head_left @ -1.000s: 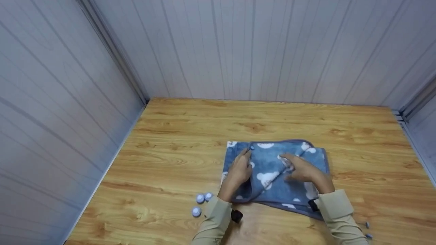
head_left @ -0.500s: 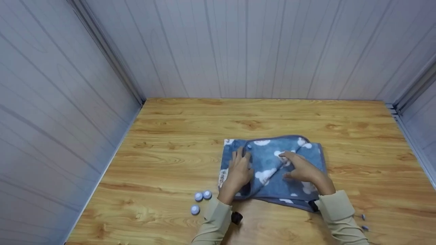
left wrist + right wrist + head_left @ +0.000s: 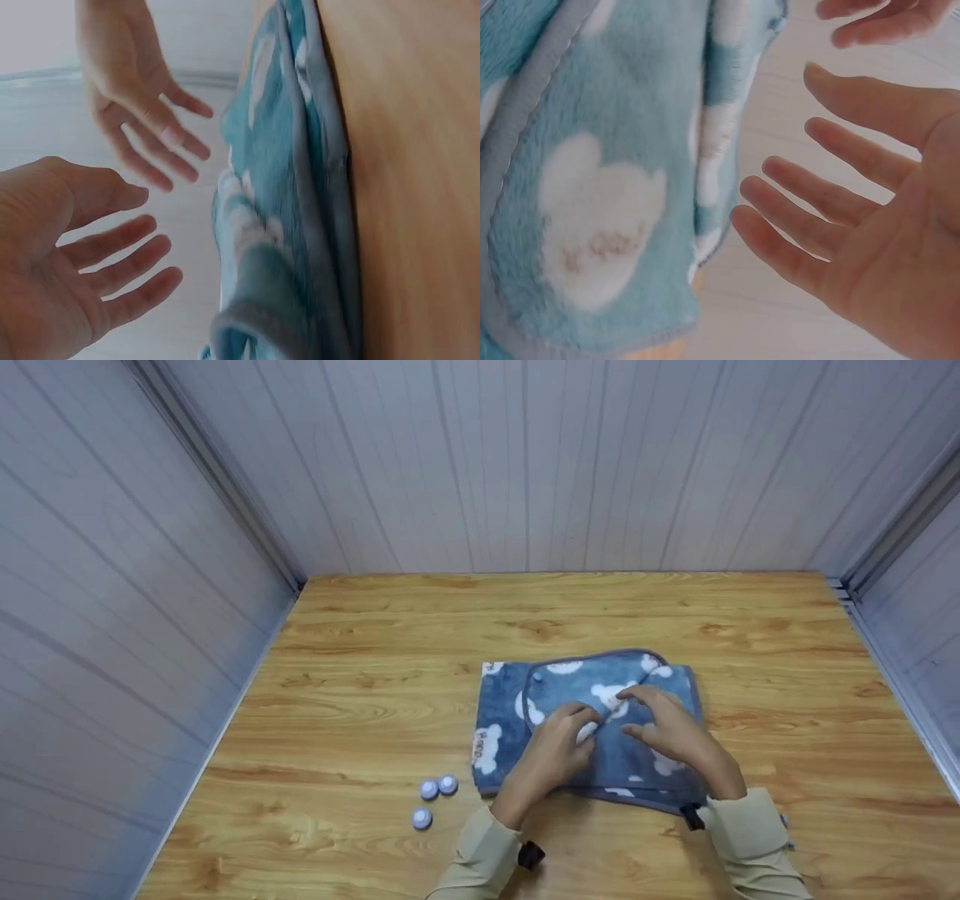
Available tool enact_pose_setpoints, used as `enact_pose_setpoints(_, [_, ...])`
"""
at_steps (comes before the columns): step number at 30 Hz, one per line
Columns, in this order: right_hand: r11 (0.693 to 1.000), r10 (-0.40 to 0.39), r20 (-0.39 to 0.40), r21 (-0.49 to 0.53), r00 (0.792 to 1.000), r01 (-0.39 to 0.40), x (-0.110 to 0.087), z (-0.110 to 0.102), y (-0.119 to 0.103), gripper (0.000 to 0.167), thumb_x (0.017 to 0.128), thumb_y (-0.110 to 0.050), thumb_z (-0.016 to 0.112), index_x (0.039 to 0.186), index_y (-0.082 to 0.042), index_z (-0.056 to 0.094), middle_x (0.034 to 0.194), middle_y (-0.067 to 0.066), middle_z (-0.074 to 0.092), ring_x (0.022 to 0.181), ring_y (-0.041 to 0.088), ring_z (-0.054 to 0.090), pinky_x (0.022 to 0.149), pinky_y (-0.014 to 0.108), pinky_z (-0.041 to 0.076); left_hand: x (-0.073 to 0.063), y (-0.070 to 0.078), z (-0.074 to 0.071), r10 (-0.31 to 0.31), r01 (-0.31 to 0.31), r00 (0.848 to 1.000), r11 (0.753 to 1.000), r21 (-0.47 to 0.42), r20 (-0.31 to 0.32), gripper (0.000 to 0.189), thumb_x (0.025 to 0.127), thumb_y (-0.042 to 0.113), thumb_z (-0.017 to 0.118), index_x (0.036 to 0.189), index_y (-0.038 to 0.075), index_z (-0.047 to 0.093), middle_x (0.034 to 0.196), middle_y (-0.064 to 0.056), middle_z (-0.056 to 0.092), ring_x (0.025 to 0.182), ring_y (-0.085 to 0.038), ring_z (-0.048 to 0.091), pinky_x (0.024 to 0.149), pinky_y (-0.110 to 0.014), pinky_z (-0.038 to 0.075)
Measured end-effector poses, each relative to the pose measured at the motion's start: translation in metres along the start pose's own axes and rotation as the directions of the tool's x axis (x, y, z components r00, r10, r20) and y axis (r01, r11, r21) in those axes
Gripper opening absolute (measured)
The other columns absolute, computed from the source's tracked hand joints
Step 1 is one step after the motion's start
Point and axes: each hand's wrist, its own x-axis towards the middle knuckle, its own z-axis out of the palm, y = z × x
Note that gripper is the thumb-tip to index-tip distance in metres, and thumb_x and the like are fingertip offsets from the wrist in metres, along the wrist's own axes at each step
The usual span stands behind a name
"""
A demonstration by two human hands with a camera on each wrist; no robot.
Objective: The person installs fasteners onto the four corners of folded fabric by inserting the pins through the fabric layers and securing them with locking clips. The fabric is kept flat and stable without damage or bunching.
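Observation:
A folded blue fleece blanket [image 3: 502,720] with white bear prints and grey edging lies on the table, one flap turned over its top. Near the flap's upper left corner sits a small blue knob [image 3: 538,678]. My left hand [image 3: 551,746] hovers over the blanket's middle, fingers loosely bent and holding nothing. To its right is my right hand [image 3: 671,727], thumb and fingers spread apart above the cloth. In the left wrist view, a gap shows between both hands and the blanket [image 3: 262,165]. The right wrist view shows the right hand's fingers [image 3: 802,217] relaxed beside the fabric.
Three round blue-and-white caps [image 3: 422,817] lie on the wooden table [image 3: 360,697] left of the blanket. Two small blue pieces [image 3: 790,845] are partly hidden by the right sleeve. Pale panel walls [image 3: 480,472] stand at the back and sides.
My left hand has left the blanket flap's left edge by the blue knob and moved right and nearer to me. My right hand stays over the blanket. The view has shifted slightly.

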Motion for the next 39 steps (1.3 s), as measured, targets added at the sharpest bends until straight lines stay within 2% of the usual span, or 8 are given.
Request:
enact_pose_setpoints(5, [1.000,-0.015,-0.070,-0.003,0.997,0.015,-0.010,-0.004,-0.005,0.034,0.087,-0.005,0.067,0.120,-0.002,0.059,0.121,0.017,0.056,0.110,0.040,0.053,0.085,0.054,0.045,-0.001,0.011,0.005,0.077,-0.078,0.994,0.997,0.005,0.084,0.020,0.088,0.010,0.063,0.107,0.013,0.069,0.113,0.000,0.060,0.100,-0.013,0.058,0.071,-0.020,0.048])
enact_pose_setpoints(11, [0.998,-0.043,-0.116,-0.052,0.992,0.037,-0.023,-0.007,-0.010,0.030,0.086,-0.008,0.068,0.115,-0.005,0.062,0.116,0.014,0.060,0.108,0.036,0.054,0.084,0.053,0.045,-0.004,0.021,0.013,0.137,-0.137,0.980,0.990,-0.008,0.147,0.020,0.088,0.010,0.063,0.106,0.014,0.070,0.111,0.002,0.060,0.104,-0.012,0.055,0.075,-0.020,0.047])
enact_pose_setpoints(16, [0.997,-0.043,-0.140,-0.077,0.989,0.032,-0.034,-0.010,-0.012,0.029,0.085,-0.009,0.069,0.114,-0.005,0.063,0.113,0.013,0.061,0.106,0.035,0.055,0.084,0.053,0.045,-0.005,0.027,0.020,0.176,-0.183,0.971,0.983,0.026,0.163,0.019,0.088,0.013,0.065,0.105,0.016,0.070,0.110,0.004,0.061,0.103,-0.010,0.055,0.078,-0.019,0.047])
enact_pose_setpoints(21, [0.996,-0.031,-0.154,-0.085,0.988,0.018,-0.043,-0.013,-0.014,0.028,0.086,-0.009,0.069,0.113,-0.005,0.063,0.112,0.013,0.061,0.105,0.034,0.056,0.083,0.052,0.045,-0.003,0.031,0.026,0.186,-0.200,0.964,0.978,0.056,0.191,0.019,0.088,0.016,0.065,0.106,0.018,0.070,0.109,0.006,0.061,0.101,-0.008,0.056,0.079,-0.019,0.047])
enact_pose_setpoints(31, [0.996,-0.007,-0.195,-0.087,0.981,-0.010,-0.060,-0.017,-0.014,0.027,0.085,-0.008,0.070,0.112,-0.005,0.065,0.111,0.012,0.061,0.104,0.034,0.057,0.082,0.051,0.046,-0.002,0.042,0.035,0.207,-0.221,0.950,0.975,0.033,0.233,0.021,0.087,0.011,0.064,0.106,0.017,0.070,0.112,0.005,0.063,0.102,-0.009,0.056,0.078,-0.019,0.047])
enact_pose_setpoints(36, [0.994,0.019,-0.203,-0.102,0.979,-0.040,-0.069,-0.020,-0.013,0.029,0.084,-0.007,0.070,0.112,-0.004,0.064,0.112,0.013,0.061,0.101,0.033,0.057,0.079,0.051,0.047,0.000,0.045,0.041,0.241,-0.257,0.942,0.966,0.038,0.235,0.020,0.087,0.011,0.063,0.106,0.016,0.070,0.111,0.005,0.063,0.098,-0.009,0.056,0.077,-0.018,0.046])
enact_pose_setpoints(39, [0.993,0.047,-0.196,-0.094,0.979,-0.066,-0.073,-0.021,-0.011,0.030,0.085,-0.008,0.070,0.114,-0.006,0.064,0.113,0.013,0.061,0.102,0.033,0.056,0.077,0.050,0.047,0.000,0.046,0.045,0.270,-0.286,0.937,0.957,0.042,0.224,0.020,0.086,0.009,0.064,0.104,0.015,0.071,0.108,0.005,0.064,0.098,-0.008,0.057,0.082,-0.019,0.045])
